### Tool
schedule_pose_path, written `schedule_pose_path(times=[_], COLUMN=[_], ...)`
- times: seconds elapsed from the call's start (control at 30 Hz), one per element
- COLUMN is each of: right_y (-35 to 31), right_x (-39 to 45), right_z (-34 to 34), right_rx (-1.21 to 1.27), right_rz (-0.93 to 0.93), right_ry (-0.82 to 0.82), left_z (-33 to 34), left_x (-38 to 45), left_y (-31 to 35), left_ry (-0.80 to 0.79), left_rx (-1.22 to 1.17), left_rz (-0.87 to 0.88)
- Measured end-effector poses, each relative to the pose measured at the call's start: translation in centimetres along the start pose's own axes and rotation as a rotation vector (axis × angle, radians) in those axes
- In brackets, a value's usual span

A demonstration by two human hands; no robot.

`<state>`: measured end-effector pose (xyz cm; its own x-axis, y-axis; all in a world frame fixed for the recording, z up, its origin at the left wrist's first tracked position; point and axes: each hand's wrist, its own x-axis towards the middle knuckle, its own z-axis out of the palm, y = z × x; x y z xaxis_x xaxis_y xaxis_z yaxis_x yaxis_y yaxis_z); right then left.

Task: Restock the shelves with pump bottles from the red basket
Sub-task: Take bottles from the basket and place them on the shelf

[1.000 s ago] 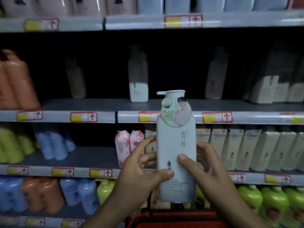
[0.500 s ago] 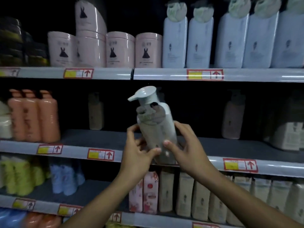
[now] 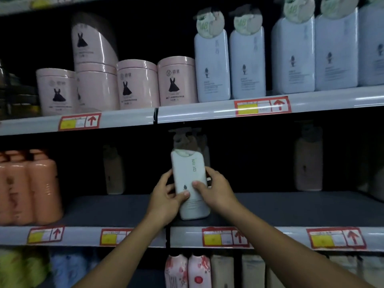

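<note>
Holding: both hands grip one white pump bottle on the middle shelf, which is dark and mostly bare around it.
Left hand: fingers curled round the bottle's left side, thumb pressed across its front near the small drop mark.
Right hand: fingers wrapped behind the right side, thumb lying on the front face just beside the left thumb.
Bottle position: upright or very slightly tilted, its base on or just above the shelf surface (contact cannot be confirmed in this light); the pump head is in shadow under the upper shelf.
Behind it: a second similar bottle stands directly at the rear, partly hidden.
Middle shelf, other stock: orange bottles at the far left, a beige bottle left of centre, another beige bottle well to the right.
Upper shelf stock: pink jars on the left, one stacked on another; tall white pump bottles in a row on the right.
Shelf edges: red and yellow price tags with arrows.
Lower shelf: pink floral bottles directly below the hands.
</note>
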<state>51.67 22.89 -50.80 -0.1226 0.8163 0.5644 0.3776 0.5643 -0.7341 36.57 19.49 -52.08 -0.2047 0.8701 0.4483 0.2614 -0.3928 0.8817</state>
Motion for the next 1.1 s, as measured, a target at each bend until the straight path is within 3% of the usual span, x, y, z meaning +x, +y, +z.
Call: schedule_pose_path(times=[0.13, 0.3, 0.5, 0.87, 1.1], right_y=[1.2, 1.4, 2.4, 3.1, 0.1], right_x=[-1.6, -3.3, -3.4, -2.5, -5.3], right_z=[-1.1, 0.5, 0.9, 0.5, -2.5], right_rx=[0.062, -0.095, -0.208, -0.161, -0.283], right_rz=[0.021, 0.127, 0.098, 0.124, -0.07], right_ry=[0.026, 0.053, 0.154, 0.122, 0.228], left_z=[0.1, -0.5, 1.2, 2.4, 1.6], left_x=[0.7, 0.1, 0.1, 0.5, -2.3], left_y=[-0.3, -1.2, -2.3, -2.5, 0.8], left_ry=[-0.07, 0.002, 0.021, 0.063, 0.148], left_rx=[0.1, 0.213, 0.148, 0.23, 0.247], left_rz=[0.041, 0.043, 0.068, 0.062, 0.074])
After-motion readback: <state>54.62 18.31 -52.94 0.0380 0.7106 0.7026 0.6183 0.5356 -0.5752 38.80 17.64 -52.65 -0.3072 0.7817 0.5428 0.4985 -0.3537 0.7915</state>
